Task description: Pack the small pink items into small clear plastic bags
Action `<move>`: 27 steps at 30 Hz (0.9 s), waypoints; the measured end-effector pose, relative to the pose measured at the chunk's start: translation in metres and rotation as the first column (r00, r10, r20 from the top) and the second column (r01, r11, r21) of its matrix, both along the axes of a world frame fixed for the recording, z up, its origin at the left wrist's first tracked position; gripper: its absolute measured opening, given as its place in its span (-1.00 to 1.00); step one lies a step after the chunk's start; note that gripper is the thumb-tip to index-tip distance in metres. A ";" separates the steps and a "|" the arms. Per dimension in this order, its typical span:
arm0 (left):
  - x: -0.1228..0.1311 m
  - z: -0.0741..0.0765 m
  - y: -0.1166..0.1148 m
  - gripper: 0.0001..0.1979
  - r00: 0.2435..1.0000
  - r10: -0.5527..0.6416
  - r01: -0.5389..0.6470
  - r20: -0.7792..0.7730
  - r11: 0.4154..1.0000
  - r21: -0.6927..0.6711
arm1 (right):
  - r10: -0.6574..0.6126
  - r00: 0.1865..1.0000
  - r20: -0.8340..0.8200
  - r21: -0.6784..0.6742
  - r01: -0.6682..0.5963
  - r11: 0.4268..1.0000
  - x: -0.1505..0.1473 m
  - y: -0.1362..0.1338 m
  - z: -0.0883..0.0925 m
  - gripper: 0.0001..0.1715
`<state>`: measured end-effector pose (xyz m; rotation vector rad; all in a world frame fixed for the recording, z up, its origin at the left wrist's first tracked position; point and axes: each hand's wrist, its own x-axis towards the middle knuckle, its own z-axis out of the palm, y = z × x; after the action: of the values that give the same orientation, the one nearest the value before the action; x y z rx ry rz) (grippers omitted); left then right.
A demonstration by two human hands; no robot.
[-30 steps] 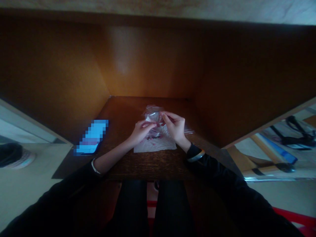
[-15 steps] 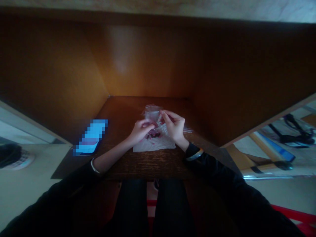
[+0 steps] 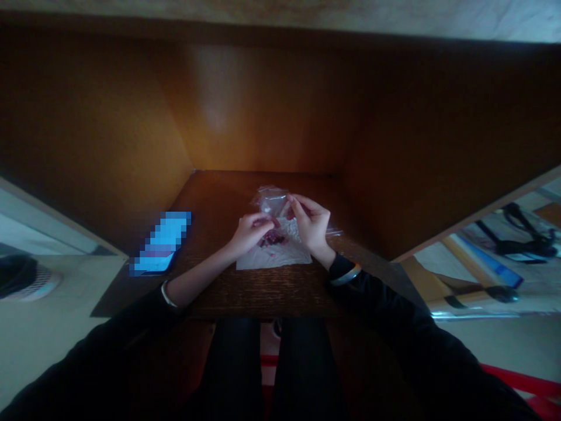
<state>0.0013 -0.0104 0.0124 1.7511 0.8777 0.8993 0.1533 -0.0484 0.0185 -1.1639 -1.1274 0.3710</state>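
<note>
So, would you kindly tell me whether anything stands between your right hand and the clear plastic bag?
Nothing visible does: the right hand rests directly on the clear plastic bag. The reddish contents lie below it, near the left hand, and do not block it.

1. Two hands (image 3: pixel 252 232) (image 3: pixel 312 224), one per arm, on one tabletop (image 3: pixel 214 204).
2. One clear plastic bag (image 3: pixel 272 200), at their 12 o'clock.
3. One white sheet (image 3: pixel 274 260), at their 6 o'clock.
4. One phone (image 3: pixel 161 244), at 9 o'clock.
5. Two wristbands (image 3: pixel 165 290), one per wrist.
6. One shoe (image 3: pixel 21 279), farther out at 9 o'clock.
</note>
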 end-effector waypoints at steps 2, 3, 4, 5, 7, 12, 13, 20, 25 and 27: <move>0.000 -0.001 0.001 -0.86 1.000 0.000 0.000 -0.013 1.000 -0.003 | -0.005 1.000 -0.004 -0.004 0.005 1.000 0.000 0.000 0.000 -0.74; 0.000 -0.001 0.001 -0.87 1.000 -0.003 0.003 -0.014 1.000 0.000 | -0.008 1.000 -0.008 -0.004 0.008 1.000 0.000 0.000 0.000 -0.74; 0.000 -0.002 0.001 -0.87 1.000 -0.004 0.005 -0.014 1.000 0.007 | -0.009 1.000 -0.010 -0.003 0.009 1.000 0.000 0.000 0.000 -0.74; -0.001 -0.002 0.001 -0.87 1.000 -0.005 0.005 -0.014 1.000 0.011 | -0.010 1.000 -0.007 -0.004 0.010 1.000 0.000 0.000 0.000 -0.74; -0.001 -0.002 0.001 -0.87 1.000 -0.004 0.004 -0.014 1.000 0.005 | -0.012 1.000 0.004 -0.008 0.012 1.000 0.001 0.001 -0.001 -0.72; 0.000 0.000 -0.001 -0.87 0.997 -0.023 0.024 0.078 0.999 -0.021 | 0.025 0.999 -0.033 -0.033 -0.026 0.999 0.005 0.007 -0.005 -0.67; 0.000 0.000 -0.002 -0.87 0.995 -0.017 0.019 0.101 1.000 -0.018 | 0.049 0.998 -0.048 -0.050 -0.051 0.997 0.006 0.009 -0.005 -0.65; 0.001 0.006 -0.004 -0.86 0.978 0.062 -0.057 0.197 0.998 -0.031 | 0.376 0.926 -0.025 -0.323 -0.363 0.874 0.015 0.009 0.003 -0.51; 0.009 0.021 -0.013 -0.83 0.982 0.028 -0.027 0.189 1.000 -0.008 | 0.537 0.780 -0.322 -0.465 -0.624 0.627 0.031 -0.013 0.017 -0.84; 0.015 0.028 -0.016 -0.83 0.987 -0.014 0.016 0.162 1.000 -0.011 | 0.523 0.775 -0.353 -0.445 -0.631 0.635 0.040 -0.021 0.021 -0.86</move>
<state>0.0161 -0.0267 0.0405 1.6462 0.7610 1.0091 0.1930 -0.0693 0.0396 -1.1793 -1.2469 1.3694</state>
